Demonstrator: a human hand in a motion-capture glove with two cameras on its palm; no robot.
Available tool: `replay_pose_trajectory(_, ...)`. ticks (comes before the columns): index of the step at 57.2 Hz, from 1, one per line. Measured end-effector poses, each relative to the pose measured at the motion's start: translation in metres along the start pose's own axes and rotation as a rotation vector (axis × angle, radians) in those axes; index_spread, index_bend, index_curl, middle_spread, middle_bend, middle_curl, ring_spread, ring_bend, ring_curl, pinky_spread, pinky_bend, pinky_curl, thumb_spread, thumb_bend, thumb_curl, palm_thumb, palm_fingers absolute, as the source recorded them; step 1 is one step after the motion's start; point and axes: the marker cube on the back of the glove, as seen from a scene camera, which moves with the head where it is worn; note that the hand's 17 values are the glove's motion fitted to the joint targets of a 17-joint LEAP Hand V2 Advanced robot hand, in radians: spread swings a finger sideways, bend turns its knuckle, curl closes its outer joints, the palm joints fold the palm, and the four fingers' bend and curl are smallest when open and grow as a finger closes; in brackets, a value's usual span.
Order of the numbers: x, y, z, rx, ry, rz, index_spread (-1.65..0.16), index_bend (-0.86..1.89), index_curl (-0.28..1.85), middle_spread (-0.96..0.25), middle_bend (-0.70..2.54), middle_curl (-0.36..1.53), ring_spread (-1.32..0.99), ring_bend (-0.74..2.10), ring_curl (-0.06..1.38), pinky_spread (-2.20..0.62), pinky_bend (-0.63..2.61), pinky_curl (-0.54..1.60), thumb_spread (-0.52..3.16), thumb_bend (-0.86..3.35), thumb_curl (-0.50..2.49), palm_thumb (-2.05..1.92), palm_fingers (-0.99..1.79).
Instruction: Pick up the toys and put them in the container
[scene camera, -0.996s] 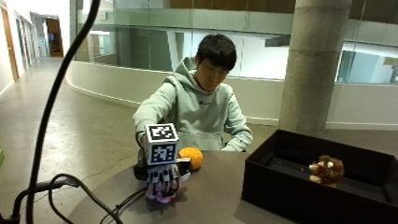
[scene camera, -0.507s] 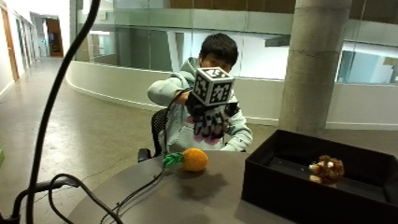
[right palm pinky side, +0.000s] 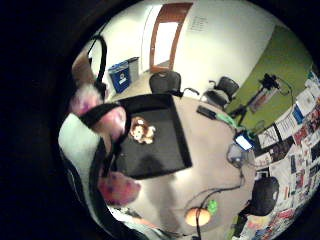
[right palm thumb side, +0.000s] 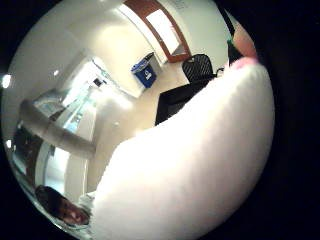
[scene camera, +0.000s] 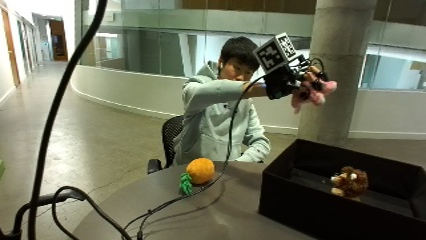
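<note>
**Pink toy aloft, halfway to the black container**

Seen from the outside view: gloved right hand (scene camera: 293, 82) raised high, above and just short of the near wall of the black container (scene camera: 319, 212), which sits on the round worktop (scene camera: 200, 215). Grip curled around a pink and white plush toy (scene camera: 311, 93), fingers closed on it, toy dangling below the palm. Not yet over the container's open middle, as far as this angle allows.

Inside the container: one brown lion-like plush (scene camera: 351, 182) already lying on the floor, toward the far side. Counted as done.

Beside the container, out on the worktop and well apart from its wall: an orange plush fruit with green leaves (scene camera: 198, 172), untouched, a cable running past it.

From the little-finger palm view: container (right palm pinky side: 165, 150) directly under the palm, brown plush (right palm pinky side: 142, 131) lying in it, pink plush (right palm pinky side: 117, 190) bulging at the palm's edge under the black straps, orange fruit (right palm pinky side: 198, 216) out on the worktop beyond the container. Thumb-side palm view mostly filled by white plush (right palm thumb side: 200, 165) close against the palm.

Judged progress: one toy in, one in the air, one left on the worktop. Remaining: carry over the container, release, then fetch the orange fruit.
</note>
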Motion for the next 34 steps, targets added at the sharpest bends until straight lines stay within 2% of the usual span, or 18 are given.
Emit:
replay_pose_trajectory(4, -0.021, -0.005, 0.021, -0.048, -0.029, -0.010, -0.30, 0.14, 0.83, -0.33, 0.47, 0.60, -0.42, 1.06, 0.65, -0.41, 1.33, 0.55, 0.48, 0.01, 0.97, 0.71, 0.54)
replay_pose_trajectory(5, -0.026, -0.006, 0.026, -0.065, -0.030, -0.009, -0.30, 0.08, 0.80, -0.32, 0.41, 0.58, -0.39, 1.04, 0.64, -0.41, 1.36, 0.55, 0.60, 0.00, 0.96, 0.67, 0.44)
replay_pose_trajectory(6, -0.029, -0.007, 0.031, -0.085, -0.027, -0.007, -0.30, 0.14, 0.81, -0.30, 0.33, 0.56, -0.37, 0.98, 0.63, -0.40, 1.37, 0.55, 0.67, -0.02, 0.94, 0.62, 0.29)
replay_pose_trajectory(7, -0.029, -0.009, 0.035, -0.107, -0.021, -0.004, -0.29, 0.14, 0.82, -0.30, 0.35, 0.58, -0.37, 1.01, 0.65, -0.39, 1.38, 0.56, 0.71, -0.01, 0.94, 0.63, 0.33)
replay_pose_trajectory(8, -0.027, -0.011, 0.040, -0.133, -0.013, 0.000, -0.30, 0.15, 0.80, -0.26, 0.27, 0.54, -0.34, 0.85, 0.61, -0.35, 1.36, 0.55, 0.78, -0.04, 0.91, 0.57, 0.02)
replay_pose_trajectory(10, -0.021, -0.015, 0.049, -0.185, 0.004, 0.010, -0.29, 0.15, 0.79, -0.20, 0.22, 0.53, -0.26, 0.65, 0.58, -0.25, 1.34, 0.56, 0.86, -0.10, 0.83, 0.43, -0.36)
replay_pose_trajectory(12, -0.018, -0.017, 0.056, -0.222, 0.011, 0.015, -0.30, 0.11, 0.73, -0.15, 0.16, 0.49, -0.20, 0.49, 0.52, -0.19, 1.29, 0.53, 0.93, -0.10, 0.78, 0.35, -0.46)
replay_pose_trajectory(19, -0.016, -0.016, 0.067, -0.281, 0.013, 0.015, -0.29, 0.07, 0.58, -0.06, 0.07, 0.40, -0.09, 0.18, 0.38, -0.05, 1.15, 0.44, 1.05, -0.06, 0.64, 0.16, -0.46)
replay_pose_trajectory(34, 0.016, 0.018, 0.044, -0.406, 0.108, 0.019, -0.27, 0.07, 0.39, -0.01, 0.07, 0.27, -0.01, 0.15, 0.31, 0.05, 1.03, 0.37, 1.16, -0.02, 0.49, 0.10, -0.37)
